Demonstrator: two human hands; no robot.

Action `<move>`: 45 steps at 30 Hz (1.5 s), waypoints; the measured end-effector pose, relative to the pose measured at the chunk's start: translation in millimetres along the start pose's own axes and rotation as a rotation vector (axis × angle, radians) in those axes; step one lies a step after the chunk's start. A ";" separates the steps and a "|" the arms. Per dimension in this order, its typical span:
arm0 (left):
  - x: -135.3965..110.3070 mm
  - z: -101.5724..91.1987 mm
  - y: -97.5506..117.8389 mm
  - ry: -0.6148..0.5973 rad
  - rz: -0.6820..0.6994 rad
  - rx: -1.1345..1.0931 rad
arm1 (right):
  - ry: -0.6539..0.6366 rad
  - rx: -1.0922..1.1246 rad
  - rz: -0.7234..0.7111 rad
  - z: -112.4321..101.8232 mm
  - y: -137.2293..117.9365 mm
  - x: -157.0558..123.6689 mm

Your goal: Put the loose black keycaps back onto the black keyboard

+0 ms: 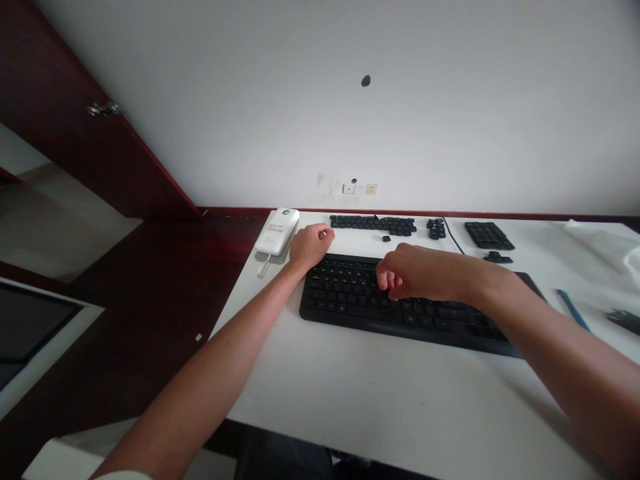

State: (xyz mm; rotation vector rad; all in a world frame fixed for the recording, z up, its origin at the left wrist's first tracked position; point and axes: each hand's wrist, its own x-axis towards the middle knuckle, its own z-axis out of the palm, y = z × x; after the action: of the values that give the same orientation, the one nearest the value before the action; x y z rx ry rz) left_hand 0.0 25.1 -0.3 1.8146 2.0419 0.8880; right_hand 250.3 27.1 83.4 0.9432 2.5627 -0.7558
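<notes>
A black keyboard lies across the white table, its right part partly covered by my right forearm. My left hand rests at the keyboard's far left corner, its fingers curled closed; anything inside them is too small to make out. Over the middle keys, my right hand is bent down with fingertips pressed together, and what they grip, if anything, is hidden. Behind the keyboard sit rows of loose black keycaps, with a single keycap apart in front of them.
A white power bank with a short cable lies by the table's left edge. More keycap groups and a number-pad block stand at the back. To the right are a blue tool, a dark object and a white plastic bag.
</notes>
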 end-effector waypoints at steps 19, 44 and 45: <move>1.1 2.4 -4.6 0.009 0.032 0.003 | 0.090 -0.013 0.017 5.5 0.6 -2.0; -0.6 -0.4 -1.5 0.012 0.048 -0.006 | 0.191 -0.317 0.145 14.3 -44.8 -18.9; -0.9 -0.8 -1.0 0.012 0.047 -0.005 | 0.197 -0.332 0.149 14.5 -47.6 -19.8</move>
State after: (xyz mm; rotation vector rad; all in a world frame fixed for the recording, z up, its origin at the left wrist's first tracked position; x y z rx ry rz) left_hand -1.2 24.0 -0.4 1.8666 2.0100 0.9180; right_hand 234.5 -22.0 98.0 1.1246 2.6314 -0.1941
